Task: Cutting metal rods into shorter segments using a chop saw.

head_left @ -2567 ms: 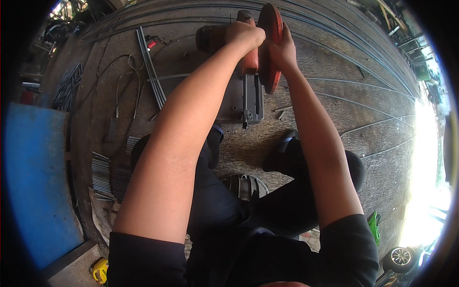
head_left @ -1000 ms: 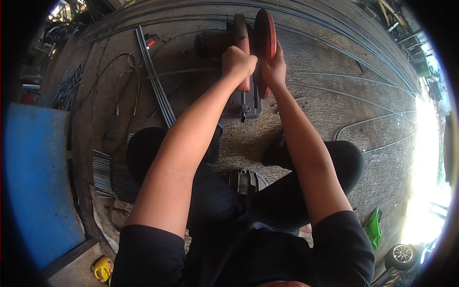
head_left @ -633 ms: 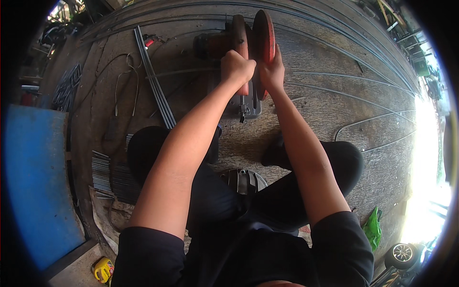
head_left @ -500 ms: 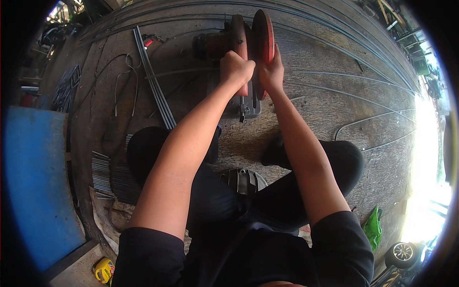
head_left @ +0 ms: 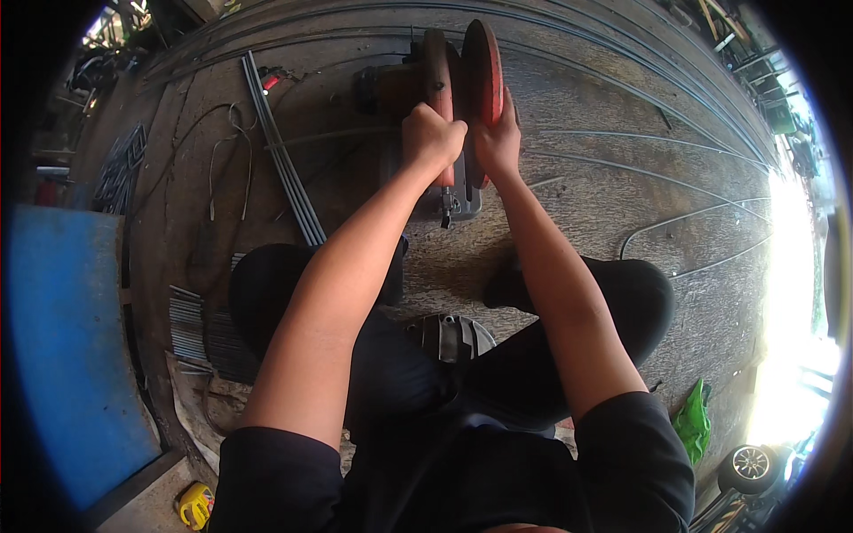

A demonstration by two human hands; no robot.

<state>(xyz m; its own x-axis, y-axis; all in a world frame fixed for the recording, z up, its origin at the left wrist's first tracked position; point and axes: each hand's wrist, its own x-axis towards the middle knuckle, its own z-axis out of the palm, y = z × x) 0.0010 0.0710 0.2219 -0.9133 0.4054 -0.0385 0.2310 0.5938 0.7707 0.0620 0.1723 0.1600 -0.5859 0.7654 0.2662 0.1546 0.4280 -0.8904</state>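
A chop saw with a red blade guard stands on the dirty floor in front of me. My left hand is closed around the saw's red handle. My right hand rests against the lower edge of the red guard, fingers wrapped on it. The saw's grey base and vise show just below my hands. I sit low with my knees spread on either side of the saw.
A bundle of long thin steel rods lies to the left, bent wire beside it. Short cut rod pieces are stacked at lower left near a blue panel. Long rods curve across the right floor. A green bag lies lower right.
The saw head and both hands have come down and toward me since the earliest frame; over the last second they have barely shifted.
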